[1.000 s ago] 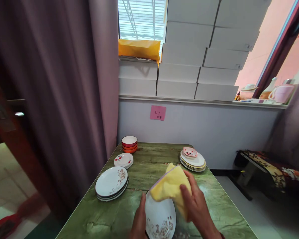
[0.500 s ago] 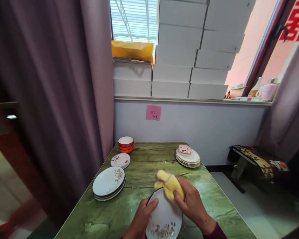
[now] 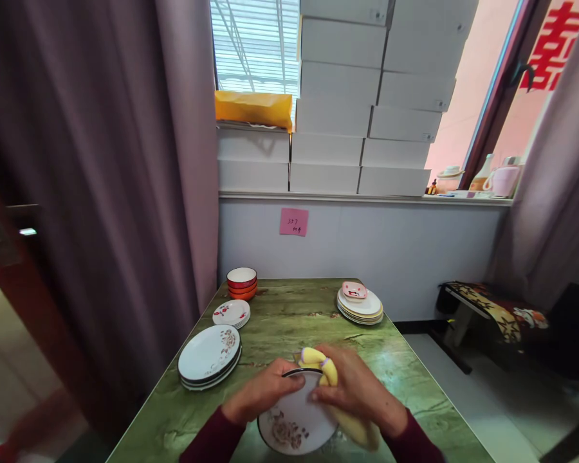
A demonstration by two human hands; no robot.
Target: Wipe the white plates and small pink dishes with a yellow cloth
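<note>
A white plate [image 3: 302, 411] with a dark rim and brown flower print is held tilted over the near part of the table. My left hand [image 3: 269, 390] grips its upper left rim, thumb on the face and fingers behind. On the right rim, my right hand [image 3: 351, 388] presses a yellow cloth [image 3: 354, 427] against the plate, the cloth folded over the edge and hanging below. To the left lies a stack of matching flowered plates [image 3: 207, 354]. Farther back are small white plates with red flowers [image 3: 231, 313] and a stack of red and orange bowls [image 3: 242, 283].
At the back right of the green table [image 3: 289, 321], a pink square dish [image 3: 354, 290] rests on stacked pale plates [image 3: 367, 308]. White boxes [image 3: 338, 83] line the sill behind. A curtain [image 3: 183, 161] hangs close to the left edge; a patterned stool [image 3: 496, 308] stands right.
The plate has turned in my hands, its flower print swinging to the lower left. My left hand has moved up the rim, and the cloth now hangs lower along the right side.
</note>
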